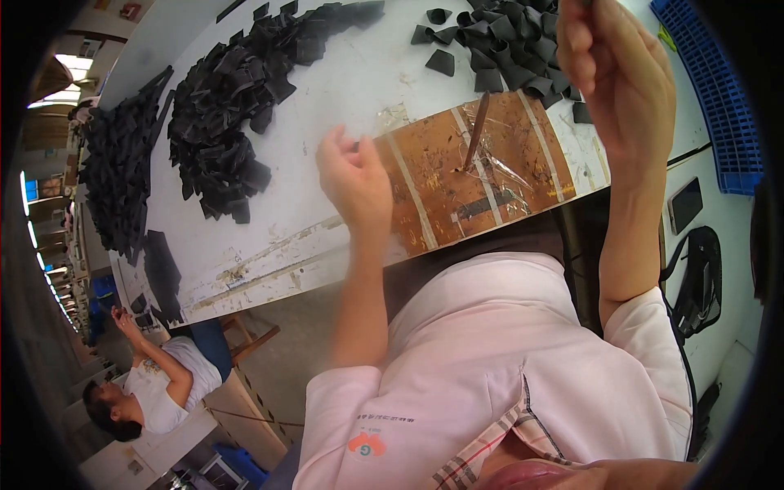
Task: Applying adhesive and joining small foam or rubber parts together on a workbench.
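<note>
Board (pixel 429 155) lies at the near edge of the table (pixel 318 106), presumably within reach of both hands. Rod (pixel 478 131) rises from it, probably to keep the top accessible. I see the left hand (pixel 357 180) left of the board, fingers half curled; I cannot confirm a hold. The right hand (pixel 621 82) is raised at right, fingers bent, tips cropped: hold undetermined. Flat pieces (pixel 220 98) lie far left, curled pieces (pixel 506 41) far right, apparently separated to prevent mixing.

My bare left hand (pixel 357 181) is loosely curled, its bare forearm (pixel 361 286) blurred; my bare right hand (pixel 630 102) reaches farther forward, fingers (pixel 577 61) bent, partly cut off by the view's upper edge.
</note>
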The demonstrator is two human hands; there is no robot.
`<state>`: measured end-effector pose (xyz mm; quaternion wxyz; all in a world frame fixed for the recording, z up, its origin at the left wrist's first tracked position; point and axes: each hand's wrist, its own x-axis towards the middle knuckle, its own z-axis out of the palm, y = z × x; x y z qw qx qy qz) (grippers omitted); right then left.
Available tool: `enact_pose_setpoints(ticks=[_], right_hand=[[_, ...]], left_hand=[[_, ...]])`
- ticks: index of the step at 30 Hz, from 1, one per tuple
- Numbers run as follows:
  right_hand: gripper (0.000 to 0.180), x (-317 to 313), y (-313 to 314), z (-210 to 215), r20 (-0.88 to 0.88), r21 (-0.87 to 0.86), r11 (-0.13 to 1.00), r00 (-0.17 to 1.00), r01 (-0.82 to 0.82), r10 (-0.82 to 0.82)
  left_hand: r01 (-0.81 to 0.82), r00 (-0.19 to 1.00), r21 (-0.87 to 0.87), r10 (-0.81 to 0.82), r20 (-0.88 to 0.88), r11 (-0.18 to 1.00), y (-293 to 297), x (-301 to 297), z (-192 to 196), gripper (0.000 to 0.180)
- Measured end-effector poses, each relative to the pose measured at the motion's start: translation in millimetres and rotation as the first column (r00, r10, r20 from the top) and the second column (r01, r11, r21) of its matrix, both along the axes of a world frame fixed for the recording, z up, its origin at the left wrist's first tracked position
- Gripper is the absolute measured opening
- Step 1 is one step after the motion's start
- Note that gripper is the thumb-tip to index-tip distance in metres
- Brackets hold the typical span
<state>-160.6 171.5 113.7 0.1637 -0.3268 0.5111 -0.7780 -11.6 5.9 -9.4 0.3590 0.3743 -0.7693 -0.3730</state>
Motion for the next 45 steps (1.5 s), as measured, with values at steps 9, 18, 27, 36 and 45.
enact_pose_setpoints(ticks=[9, 18, 27, 36, 45], right_hand=[[0.022, 81, 0, -74, -0.040, 0.577, 0.804, 0.978, -0.144, 0.204], [0.018, 100, -35, -99, -0.656, 0.400, 0.852, 0.755, 0.338, 0.008], [0.019, 97, -26, -96, -0.921, 0.216, 0.801, 0.389, 0.559, -0.023], [0.018, 93, -13, -69, -0.577, 0.474, 0.853, 0.809, 0.221, 0.111], [0.007, 98, -20, -80, -0.762, 0.259, 0.839, 0.635, 0.479, -0.128]], left_hand=[[0.005, 0.971, 0.162, -0.043, 0.235, 0.987, -58, 32, -49, 0.011], [0.537, 0.808, 0.813, 0.138, -0.572, 0.227, 38, 32, 24, 0.017], [0.415, 0.882, 0.611, -0.133, -0.453, 0.674, 44, 41, 47, 0.012], [0.453, 0.869, 0.562, -0.202, -0.452, 0.692, 43, 40, 39, 0.009], [0.260, 0.899, 0.379, -0.079, -0.432, 0.888, 69, 25, 42, 0.009]])
